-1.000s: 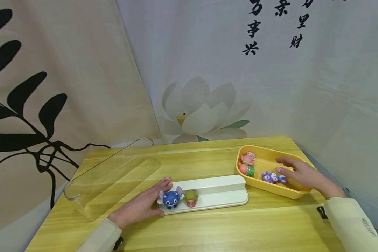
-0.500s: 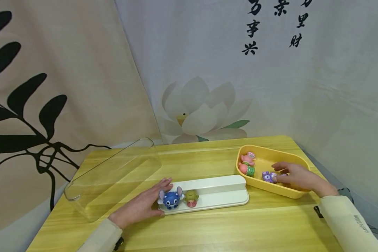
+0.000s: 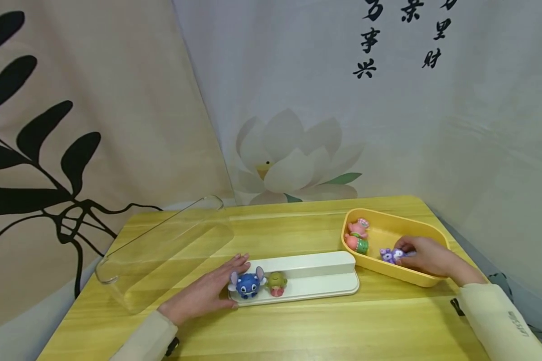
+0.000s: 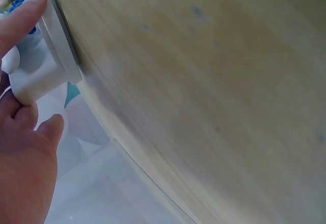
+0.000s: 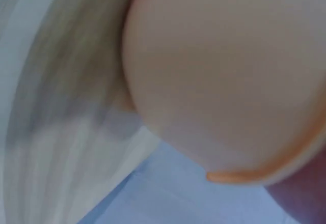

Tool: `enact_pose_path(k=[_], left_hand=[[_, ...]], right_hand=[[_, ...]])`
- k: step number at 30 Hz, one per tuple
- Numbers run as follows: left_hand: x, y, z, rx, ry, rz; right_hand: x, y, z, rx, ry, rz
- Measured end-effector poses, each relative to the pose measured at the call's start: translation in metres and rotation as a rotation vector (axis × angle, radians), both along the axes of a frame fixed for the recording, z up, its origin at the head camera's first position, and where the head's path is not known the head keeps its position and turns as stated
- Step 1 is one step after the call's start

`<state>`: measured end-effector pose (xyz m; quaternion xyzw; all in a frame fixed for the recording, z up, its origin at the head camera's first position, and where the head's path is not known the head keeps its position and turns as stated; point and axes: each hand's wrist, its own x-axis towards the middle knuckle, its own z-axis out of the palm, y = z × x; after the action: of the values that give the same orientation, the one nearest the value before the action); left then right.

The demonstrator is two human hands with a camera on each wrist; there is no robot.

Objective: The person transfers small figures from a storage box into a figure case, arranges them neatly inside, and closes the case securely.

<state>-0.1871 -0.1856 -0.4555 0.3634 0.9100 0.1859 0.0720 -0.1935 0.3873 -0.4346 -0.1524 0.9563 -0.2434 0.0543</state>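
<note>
My right hand [image 3: 426,256] reaches into the yellow tray [image 3: 399,277] and pinches a small purple toy figure [image 3: 390,255] there. The fingers cover part of the figure; the right wrist view shows mostly blurred tray wall [image 5: 219,71]. My left hand [image 3: 205,292] holds the left end of a white stepped display base [image 3: 316,287], thumb at the front edge and fingers at the back. On the base, next to that hand, sits a blue big-eared figure [image 3: 247,285]. Beside it is a green-and-pink figure [image 3: 276,283]. In the left wrist view, my thumb lies against the base [image 4: 57,40].
Two pink-and-green figures, one upper [image 3: 359,228] and one lower [image 3: 357,244], lie at the tray's left end. A clear plastic cover [image 3: 167,250] lies on the left of the wooden table [image 3: 293,331]. Printed curtains [image 3: 298,75] hang behind the table.
My right hand has moved down and left onto the purple figure, and its fingers have closed on it. The left hand and base stay in place; the head view has shifted slightly.
</note>
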Motion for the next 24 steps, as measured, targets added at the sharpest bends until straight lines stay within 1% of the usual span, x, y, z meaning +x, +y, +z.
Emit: enact_pose_path(k=[3, 7, 13, 19, 24], left_hand=[[0.0, 0.0, 0.001, 0.0, -0.008, 0.0], [0.001, 0.001, 0.002, 0.001, -0.016, 0.006], [0.001, 0.0, 0.002, 0.01, -0.013, -0.001], [0.001, -0.001, 0.001, 0.026, 0.006, -0.015], [0.001, -0.001, 0.001, 0.031, 0.01, -0.019]], right_hand=[[0.004, -0.002, 0.007, -0.043, 0.017, -0.038], [0.011, -0.005, 0.022, -0.109, 0.064, -0.061], [0.019, -0.015, 0.044, -0.138, 0.138, -0.086], [0.029, -0.036, 0.062, -0.157, 0.166, -0.113], [0.035, -0.058, 0.069, -0.222, 0.159, -0.112]])
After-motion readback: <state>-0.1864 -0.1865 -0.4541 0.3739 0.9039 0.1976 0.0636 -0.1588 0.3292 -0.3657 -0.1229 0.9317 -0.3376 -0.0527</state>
